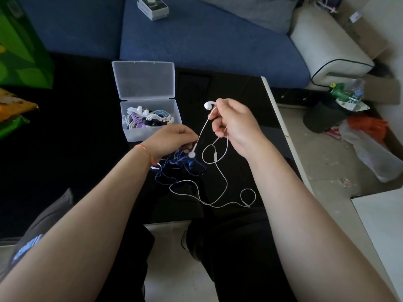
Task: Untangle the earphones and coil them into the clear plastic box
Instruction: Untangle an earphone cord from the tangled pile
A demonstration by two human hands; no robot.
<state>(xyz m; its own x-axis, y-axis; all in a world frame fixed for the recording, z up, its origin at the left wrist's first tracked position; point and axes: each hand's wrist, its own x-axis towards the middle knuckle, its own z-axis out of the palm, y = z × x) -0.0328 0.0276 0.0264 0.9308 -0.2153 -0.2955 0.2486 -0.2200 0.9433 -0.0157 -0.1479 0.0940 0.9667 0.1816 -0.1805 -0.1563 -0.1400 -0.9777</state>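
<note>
White earphones (219,175) trail in loose loops over the black table (87,149). My right hand (234,122) pinches one white earbud and its cord, raised above the table. My left hand (172,138) holds the second white earbud (192,154) by its stem, just over a tangle of dark blue earphones (176,166). The clear plastic box (150,120) stands behind my left hand with its lid (144,79) swung back. It holds several coiled earphones in white, purple, pale blue and black.
A blue sofa (196,40) with a small carton (152,7) lies beyond the table. The table's white edge (281,127) runs along the right. Rubbish and bags (353,110) litter the floor on the right. Green and orange bags (19,62) sit at the left.
</note>
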